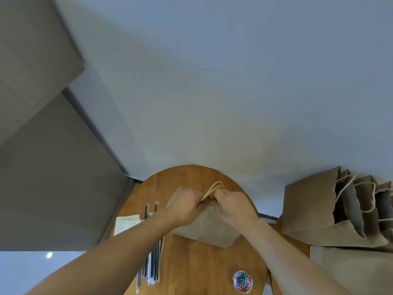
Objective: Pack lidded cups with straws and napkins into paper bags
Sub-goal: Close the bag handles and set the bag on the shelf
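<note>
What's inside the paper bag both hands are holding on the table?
Nothing inside shows. The left hand and right hand grip the paper bag at its top beside the handles; hands and brown walls cover any contents.

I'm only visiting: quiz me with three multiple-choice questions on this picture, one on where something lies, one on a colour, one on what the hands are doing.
1. Where do the wrapped straws lie, relative to the held paper bag? A) its right B) inside it C) its left
2. What colour is that bag? A) brown B) white C) blue
3. What are the hands doing? A) lying flat B) both gripping the bag's top C) holding a cup
Answers: 1 C, they lie on the table on the person's left; 2 A, brown paper; 3 B, left hand and right hand curl round its top.
</note>
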Available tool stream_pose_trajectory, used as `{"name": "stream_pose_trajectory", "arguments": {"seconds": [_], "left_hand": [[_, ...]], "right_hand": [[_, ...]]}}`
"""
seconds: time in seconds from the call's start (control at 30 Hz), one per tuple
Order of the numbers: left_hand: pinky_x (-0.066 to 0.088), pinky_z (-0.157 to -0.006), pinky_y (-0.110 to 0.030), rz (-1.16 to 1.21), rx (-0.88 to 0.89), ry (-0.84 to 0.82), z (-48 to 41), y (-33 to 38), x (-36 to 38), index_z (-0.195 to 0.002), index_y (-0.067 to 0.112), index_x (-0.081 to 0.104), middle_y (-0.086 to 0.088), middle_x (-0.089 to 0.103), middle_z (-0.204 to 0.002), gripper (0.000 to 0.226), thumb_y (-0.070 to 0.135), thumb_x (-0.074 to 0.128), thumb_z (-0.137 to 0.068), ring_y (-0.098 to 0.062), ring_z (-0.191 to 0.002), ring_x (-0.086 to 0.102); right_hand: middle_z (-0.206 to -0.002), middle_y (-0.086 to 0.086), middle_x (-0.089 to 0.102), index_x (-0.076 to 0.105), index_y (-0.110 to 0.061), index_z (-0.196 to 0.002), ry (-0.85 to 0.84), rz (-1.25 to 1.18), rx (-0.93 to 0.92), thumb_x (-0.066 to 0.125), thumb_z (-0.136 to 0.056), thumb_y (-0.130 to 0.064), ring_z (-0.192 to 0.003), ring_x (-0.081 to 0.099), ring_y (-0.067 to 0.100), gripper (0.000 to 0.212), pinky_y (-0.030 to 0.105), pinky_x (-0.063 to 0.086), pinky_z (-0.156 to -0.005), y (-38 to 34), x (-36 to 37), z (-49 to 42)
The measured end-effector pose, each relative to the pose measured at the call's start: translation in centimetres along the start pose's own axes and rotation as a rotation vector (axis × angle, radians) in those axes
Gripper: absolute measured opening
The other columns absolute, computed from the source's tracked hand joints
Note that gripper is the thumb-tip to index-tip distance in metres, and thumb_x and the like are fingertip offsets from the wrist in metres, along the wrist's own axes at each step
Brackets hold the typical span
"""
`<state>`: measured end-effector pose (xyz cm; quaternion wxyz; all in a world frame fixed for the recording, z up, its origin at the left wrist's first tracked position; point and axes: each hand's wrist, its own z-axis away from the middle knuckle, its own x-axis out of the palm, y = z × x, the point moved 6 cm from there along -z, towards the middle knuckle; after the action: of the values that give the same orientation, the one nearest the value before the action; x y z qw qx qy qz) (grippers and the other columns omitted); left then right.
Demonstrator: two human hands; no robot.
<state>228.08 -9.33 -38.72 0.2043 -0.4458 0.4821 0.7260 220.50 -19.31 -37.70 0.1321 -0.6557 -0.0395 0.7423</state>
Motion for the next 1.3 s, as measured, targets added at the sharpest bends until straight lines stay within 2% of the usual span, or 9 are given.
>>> {"name": "stream_pose_trajectory", "arguments": {"seconds": [0.07,0.2,0.37,0.5,0.6,0.83,1.07,1.2,1.3], "left_hand": [[0.023,-0.063,-0.031,0.002,-0.013,0.003,0.1,-0.1,0.1,-0.058,0.033,0.035,0.014,0.040,-0.055,0.045,0.029,0.051,-0.100,-0.005,-0.052,0.037],[0.028,-0.069,-0.029,0.013,-0.039,-0.018,0.1,-0.3,0.3,-0.078,0.025,0.059,0.012,0.058,-0.073,0.026,0.032,0.048,-0.100,-0.011,-0.069,0.050],[0.031,-0.071,-0.029,0.025,-0.086,0.006,0.2,-0.2,0.0,-0.097,0.024,0.069,0.008,0.067,-0.084,0.022,0.033,0.049,-0.098,-0.015,-0.079,0.060],[0.028,-0.069,-0.028,0.023,-0.113,0.011,0.2,-0.4,0.0,-0.101,0.024,0.069,0.007,0.064,-0.081,0.022,0.034,0.050,-0.098,-0.017,-0.081,0.061],[0.028,-0.068,-0.029,0.034,-0.114,0.001,0.2,-0.4,0.2,-0.102,0.025,0.068,0.009,0.062,-0.080,0.021,0.034,0.050,-0.098,-0.017,-0.081,0.061],[0.025,-0.058,-0.026,0.052,-0.112,0.013,0.1,-0.6,0.0,-0.094,0.026,0.067,0.013,0.049,-0.067,0.018,0.034,0.052,-0.098,-0.011,-0.069,0.053],[0.028,-0.059,-0.028,0.077,-0.078,0.029,0.1,-0.2,-0.1,-0.095,0.027,0.071,0.008,0.064,-0.073,0.019,0.032,0.053,-0.098,-0.017,-0.074,0.062],[0.039,-0.062,-0.031,0.057,-0.042,0.030,-0.1,-0.3,-0.3,-0.095,0.023,0.072,0.002,0.074,-0.088,0.021,0.030,0.052,-0.098,-0.020,-0.079,0.065],[0.031,-0.060,-0.027,0.073,-0.032,0.041,-0.1,-0.3,-0.3,-0.090,0.022,0.072,0.002,0.073,-0.085,0.020,0.027,0.054,-0.096,-0.020,-0.075,0.064]], "right_hand": [[-0.099,-0.001,0.067,0.057,-0.018,-0.113,-0.014,0.003,0.020,0.046,-0.099,-0.026,-0.083,0.065,0.022,0.020,0.039,0.052,-0.071,0.1,0.3,0.1],[-0.100,-0.001,0.069,0.060,-0.016,-0.111,-0.006,-0.105,0.092,0.048,-0.098,-0.028,-0.087,0.066,0.022,0.021,0.040,0.053,-0.075,0.4,0.6,-0.1],[-0.097,-0.006,0.072,0.066,-0.021,-0.111,0.131,-0.351,0.247,0.060,-0.094,-0.021,-0.090,0.066,0.013,0.018,0.031,0.054,-0.078,1.1,0.4,0.7],[-0.079,-0.032,0.064,0.067,-0.039,-0.095,0.198,-0.561,0.318,0.068,-0.090,-0.016,-0.085,0.063,-0.009,0.023,0.007,0.046,-0.073,1.3,0.4,1.3],[-0.077,-0.042,0.060,0.059,-0.052,-0.080,0.191,-0.603,0.312,0.069,-0.089,-0.015,-0.085,0.062,-0.011,0.040,0.010,0.049,-0.075,1.1,0.1,1.3],[-0.081,-0.024,0.063,0.069,-0.026,-0.092,0.162,-0.521,0.285,0.068,-0.091,-0.020,-0.079,0.063,0.000,0.007,0.026,0.054,-0.076,1.2,0.2,0.9],[-0.097,-0.011,0.072,0.070,-0.025,-0.105,0.104,-0.339,0.169,0.058,-0.096,-0.026,-0.088,0.066,0.011,0.015,0.033,0.054,-0.077,0.9,-0.2,0.3],[-0.085,0.001,0.069,0.065,-0.016,-0.099,0.095,-0.037,-0.022,0.056,-0.094,-0.021,-0.070,0.065,0.023,0.012,0.037,0.051,-0.058,-0.1,-0.5,0.0],[-0.072,0.003,0.066,0.067,-0.012,-0.089,0.115,0.025,-0.074,0.068,-0.084,-0.014,-0.057,0.062,0.025,0.006,0.033,0.045,-0.045,-0.3,-0.8,0.0]]}}
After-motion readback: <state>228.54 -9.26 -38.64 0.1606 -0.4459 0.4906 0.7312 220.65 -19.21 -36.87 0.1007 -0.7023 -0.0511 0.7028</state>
